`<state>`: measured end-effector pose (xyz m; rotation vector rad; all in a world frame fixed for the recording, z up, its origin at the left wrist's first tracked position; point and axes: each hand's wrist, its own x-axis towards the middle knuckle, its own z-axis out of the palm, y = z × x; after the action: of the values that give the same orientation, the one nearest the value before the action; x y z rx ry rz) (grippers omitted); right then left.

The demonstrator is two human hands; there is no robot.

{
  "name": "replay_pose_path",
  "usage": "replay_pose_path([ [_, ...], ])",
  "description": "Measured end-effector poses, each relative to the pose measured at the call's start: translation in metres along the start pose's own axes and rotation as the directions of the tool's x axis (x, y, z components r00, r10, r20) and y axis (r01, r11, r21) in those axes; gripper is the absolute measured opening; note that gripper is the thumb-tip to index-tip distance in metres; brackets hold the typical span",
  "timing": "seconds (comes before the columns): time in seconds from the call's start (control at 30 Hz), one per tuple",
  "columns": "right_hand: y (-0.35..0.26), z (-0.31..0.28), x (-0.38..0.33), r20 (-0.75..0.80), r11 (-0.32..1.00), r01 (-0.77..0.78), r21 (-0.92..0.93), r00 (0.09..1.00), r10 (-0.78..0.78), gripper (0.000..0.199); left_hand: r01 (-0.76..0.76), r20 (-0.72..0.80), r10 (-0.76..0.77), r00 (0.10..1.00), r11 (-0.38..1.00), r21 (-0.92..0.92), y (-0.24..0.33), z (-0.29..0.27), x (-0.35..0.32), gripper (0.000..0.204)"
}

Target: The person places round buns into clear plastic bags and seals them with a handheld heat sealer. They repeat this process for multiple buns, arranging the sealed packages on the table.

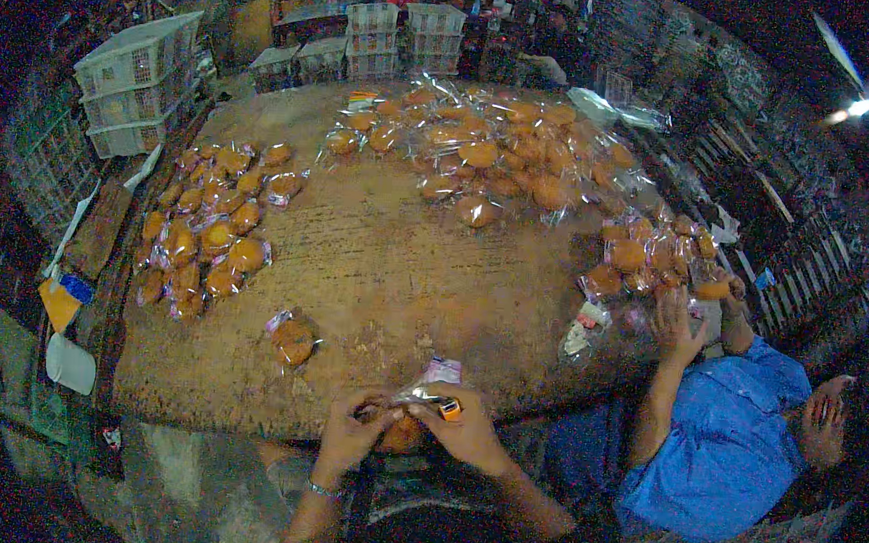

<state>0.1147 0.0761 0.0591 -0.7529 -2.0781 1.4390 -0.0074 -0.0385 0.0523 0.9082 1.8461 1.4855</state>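
Observation:
At the near edge of the table, my left hand [357, 428] is closed on the gathered neck of a clear plastic bag [412, 395]. A round brown bun [402, 435] shows in the bag below and between my hands. My right hand [463, 431] grips a small orange tool, seemingly a stapler [450, 409], close to the bag's neck. Just beyond my fingers is a pink and white label [443, 371]; whether it is attached to the bag I cannot tell. One bagged bun [294, 341] lies apart, a little ahead and left of my hands.
Bagged buns [209, 218] cover the left of the wooden table [375, 268]; a larger heap [507, 147] lies at the far side. At right, a person in blue [713, 438] handles more buns [645, 250]. White crates [137, 84] stand at far left, others [372, 44] behind the table.

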Motion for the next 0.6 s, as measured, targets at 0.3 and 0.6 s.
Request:
replay_pose_path([
  [0.3,0.002,0.004,-0.001,-0.16,0.988,-0.051,0.146,0.984,0.074,0.009,0.087,-0.064,-0.092,0.994,0.992,-0.088,-0.002,0.021,-0.004,0.017],
  [0.6,0.003,0.007,-0.008,-0.118,0.997,0.064,0.035,0.991,-0.06,0.019,-0.111,0.044,0.111,0.993,0.994,-0.01,-0.008,0.014,0.002,0.019],
])
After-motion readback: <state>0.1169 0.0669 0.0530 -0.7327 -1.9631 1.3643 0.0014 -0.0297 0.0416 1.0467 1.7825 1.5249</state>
